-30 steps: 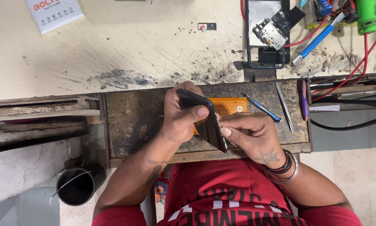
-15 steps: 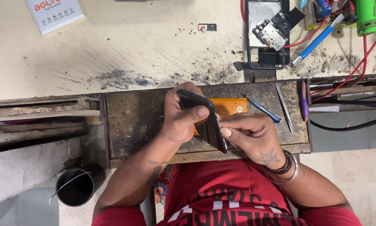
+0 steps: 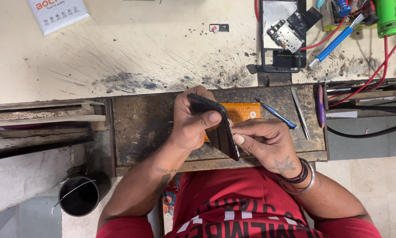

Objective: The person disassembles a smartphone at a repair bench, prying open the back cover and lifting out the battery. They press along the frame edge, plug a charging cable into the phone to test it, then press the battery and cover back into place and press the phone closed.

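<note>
Fingers of the left hand (image 3: pixel 190 120) stay wrapped round a dark phone (image 3: pixel 219 128), thumb pressed flat along its upper edge, holding it tilted on edge above the worn wooden work block (image 3: pixel 140 128). Right hand (image 3: pixel 264 143): thumb and fingertips pinched against the phone's right edge, near the lower corner, just as half a second and a second ago. No visible shift in grip, tilt or place, so the work at that edge looks stalled or very slow, a judgement only. An orange pad (image 3: pixel 244 111) lies behind the phone. A blue-handled tool (image 3: pixel 275 113) and a thin metal blade (image 3: pixel 299 112) rest untouched to the right. Farther off, an opened phone body (image 3: pixel 282 33) sits on the scratched bench.
</note>
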